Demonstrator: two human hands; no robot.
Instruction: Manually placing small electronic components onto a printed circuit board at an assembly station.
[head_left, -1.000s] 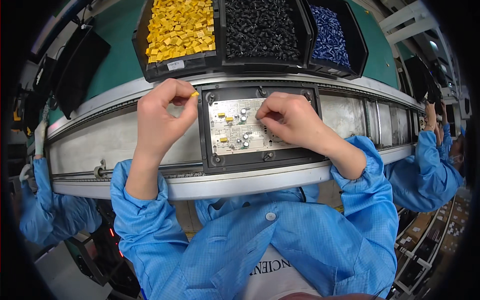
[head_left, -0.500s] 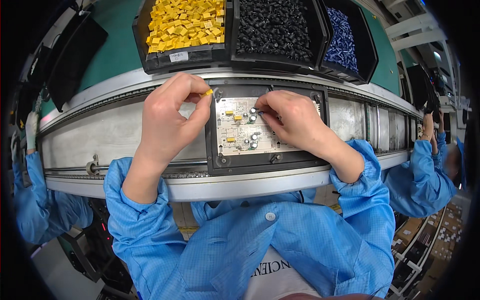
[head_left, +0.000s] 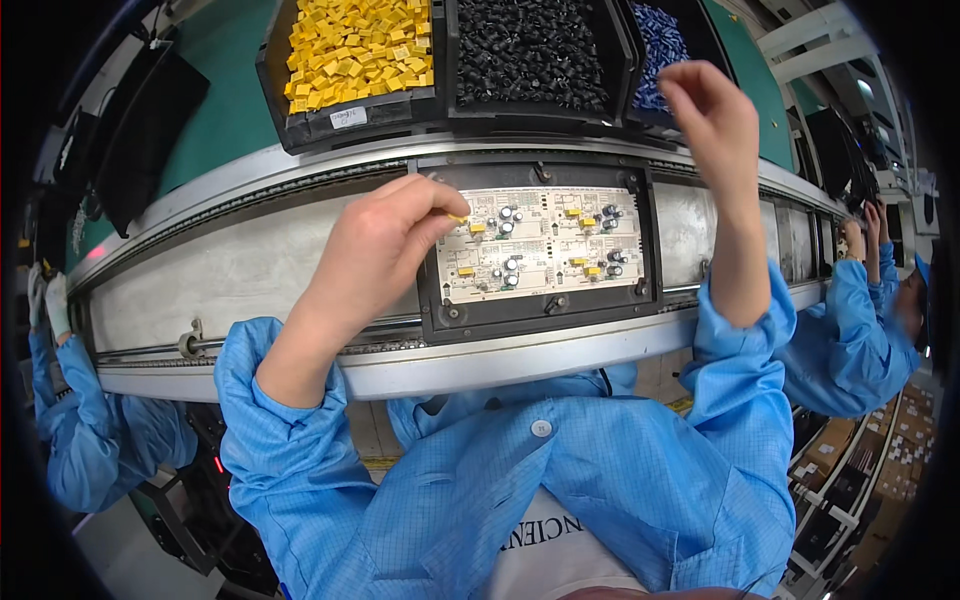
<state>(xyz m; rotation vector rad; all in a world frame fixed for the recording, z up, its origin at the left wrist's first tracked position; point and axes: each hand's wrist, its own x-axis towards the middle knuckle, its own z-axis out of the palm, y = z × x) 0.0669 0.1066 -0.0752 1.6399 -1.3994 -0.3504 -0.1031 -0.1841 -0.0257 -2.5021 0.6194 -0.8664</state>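
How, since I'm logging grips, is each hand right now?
Left hand: closed on a small yellow block-shaped component.
Right hand: curled near blue cylindrical components; open or closed, cannot be told.

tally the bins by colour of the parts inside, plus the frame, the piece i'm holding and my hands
Yellow-part bin: 1
Black-part bin: 1
Blue-part bin: 1
Black frame: 1
Held yellow part: 1
Your hands: 2 (left hand, right hand)
Total: 7
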